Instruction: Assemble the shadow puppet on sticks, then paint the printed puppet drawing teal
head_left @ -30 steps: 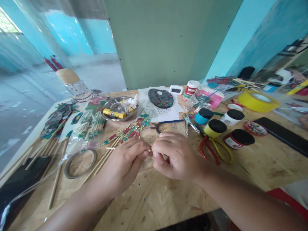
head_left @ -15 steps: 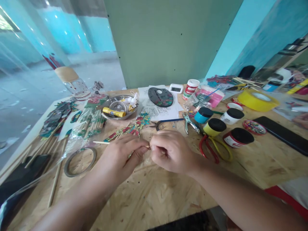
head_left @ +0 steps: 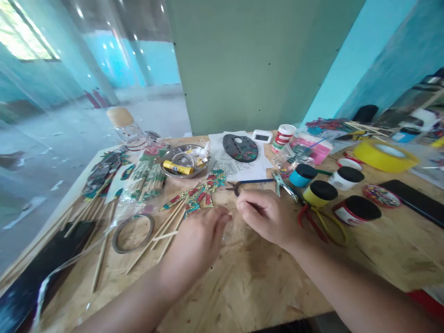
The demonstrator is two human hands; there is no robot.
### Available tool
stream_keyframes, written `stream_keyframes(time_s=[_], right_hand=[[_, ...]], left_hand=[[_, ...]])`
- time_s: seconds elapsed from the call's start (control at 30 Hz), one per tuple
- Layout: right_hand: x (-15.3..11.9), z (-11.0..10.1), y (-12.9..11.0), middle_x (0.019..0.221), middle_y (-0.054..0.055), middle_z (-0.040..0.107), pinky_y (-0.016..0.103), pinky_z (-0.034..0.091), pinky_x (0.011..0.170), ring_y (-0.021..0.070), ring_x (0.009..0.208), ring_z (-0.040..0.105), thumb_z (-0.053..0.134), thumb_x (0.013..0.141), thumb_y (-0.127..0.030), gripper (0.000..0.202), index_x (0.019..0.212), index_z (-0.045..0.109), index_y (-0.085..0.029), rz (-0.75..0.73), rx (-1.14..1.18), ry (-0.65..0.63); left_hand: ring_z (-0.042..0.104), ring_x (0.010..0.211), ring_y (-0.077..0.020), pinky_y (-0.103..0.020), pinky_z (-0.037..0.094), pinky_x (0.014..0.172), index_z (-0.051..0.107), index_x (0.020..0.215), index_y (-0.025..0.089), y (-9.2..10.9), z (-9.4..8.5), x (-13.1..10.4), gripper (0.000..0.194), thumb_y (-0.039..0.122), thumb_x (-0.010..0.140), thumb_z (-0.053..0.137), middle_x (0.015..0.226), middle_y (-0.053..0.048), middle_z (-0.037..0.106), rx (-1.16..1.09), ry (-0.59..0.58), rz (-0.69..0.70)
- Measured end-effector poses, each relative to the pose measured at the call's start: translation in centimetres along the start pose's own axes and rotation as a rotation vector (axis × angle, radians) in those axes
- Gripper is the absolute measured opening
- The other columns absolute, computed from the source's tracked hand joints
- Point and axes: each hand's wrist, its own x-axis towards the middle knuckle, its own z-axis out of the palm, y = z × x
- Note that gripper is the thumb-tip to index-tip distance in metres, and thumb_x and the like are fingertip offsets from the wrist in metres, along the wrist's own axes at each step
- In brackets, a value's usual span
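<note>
My left hand is closed around a thin wooden stick. One end of the stick shows to the left of the hand, and a pale tip shows at the fingertips. A short gap to the right, my right hand is curled with thumb and forefinger together; whether anything is inside is hidden. Just beyond the left hand lie colourful patterned paper cut-outs, with several bamboo sticks stretching from them towards me. Small dark-jawed pliers lie behind the right hand, their red and yellow handles partly behind the wrist.
A tape roll lies at left, near bagged sticks. Behind are a metal bowl with a glue stick and a dark palette. Paint jars, a hole punch and yellow tape stand right.
My hands have drawn apart; before, they met at the stick's tip. The left hand has turned and come nearer, uncovering the cut-outs and sticks. The view has shifted left.
</note>
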Motion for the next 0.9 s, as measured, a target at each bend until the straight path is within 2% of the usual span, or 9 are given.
stream_keyframes(time_s=[0.07, 0.17, 0.37, 0.57, 0.73, 0.9], right_hand=[[0.1, -0.3, -0.1, 0.057, -0.006, 0.042, 0.022, 0.028, 0.051, 0.0079, 0.053, 0.039, 0.045, 0.088, -0.013, 0.025, 0.063, 0.043, -0.019, 0.032, 0.025, 0.005], [0.2, -0.4, -0.1, 0.056, -0.006, 0.041, 0.021, 0.029, 0.050, 0.0076, 0.052, 0.038, 0.044, 0.088, -0.013, 0.027, 0.063, 0.041, -0.020, 0.040, 0.050, -0.011], [-0.2, 0.3, -0.1, 0.056, -0.006, 0.044, 0.022, 0.030, 0.054, 0.0082, 0.054, 0.042, 0.045, 0.085, -0.009, 0.025, 0.063, 0.041, -0.020, -0.025, -0.041, -0.035], [-0.2, 0.5, -0.1, 0.059, -0.004, 0.044, 0.024, 0.031, 0.055, 0.0103, 0.057, 0.045, 0.045, 0.082, -0.010, 0.021, 0.064, 0.041, -0.020, -0.046, -0.065, -0.069], [-0.1, 0.4, -0.5, 0.057, -0.005, 0.037, 0.024, 0.028, 0.053, 0.0098, 0.054, 0.040, 0.045, 0.080, -0.008, 0.024, 0.062, 0.036, -0.021, -0.105, -0.081, -0.017], [-0.4, 0.2, -1.6, 0.060, -0.005, 0.042, 0.025, 0.031, 0.058, 0.0108, 0.058, 0.043, 0.045, 0.085, -0.011, 0.021, 0.067, 0.041, -0.021, -0.212, -0.112, 0.034]], left_hand=[[0.070, 0.076, -0.0183, -0.030, 0.051, 0.066, 0.060, 0.095, 0.021, 1.0, 1.3, -0.7, 0.026, 0.026, 0.100, 0.036, 0.085, -0.002, 0.073, -0.004, -0.081, -0.011], [0.070, 0.075, -0.0200, -0.032, 0.050, 0.062, 0.057, 0.093, 0.021, 1.5, 1.8, -1.2, 0.024, 0.023, 0.099, 0.034, 0.083, -0.002, 0.072, 0.012, -0.127, -0.003], [0.067, 0.078, -0.0195, -0.034, 0.050, 0.068, 0.056, 0.096, 0.021, 0.8, 0.5, -0.7, 0.025, 0.027, 0.101, 0.032, 0.086, -0.002, 0.070, -0.002, 0.014, 0.037], [0.067, 0.077, -0.0167, -0.029, 0.049, 0.068, 0.058, 0.092, 0.021, 1.1, 0.7, -0.7, 0.024, 0.023, 0.100, 0.035, 0.085, -0.002, 0.070, -0.082, -0.011, 0.024], [0.065, 0.080, -0.0148, -0.028, 0.048, 0.071, 0.060, 0.094, 0.022, 0.9, 0.1, -0.6, 0.020, 0.019, 0.098, 0.041, 0.086, -0.001, 0.070, -0.184, 0.067, 0.076], [0.062, 0.080, -0.0117, -0.025, 0.046, 0.073, 0.062, 0.095, 0.024, 0.9, -0.8, -0.5, 0.018, 0.016, 0.097, 0.046, 0.085, 0.002, 0.069, -0.281, 0.106, 0.116]])
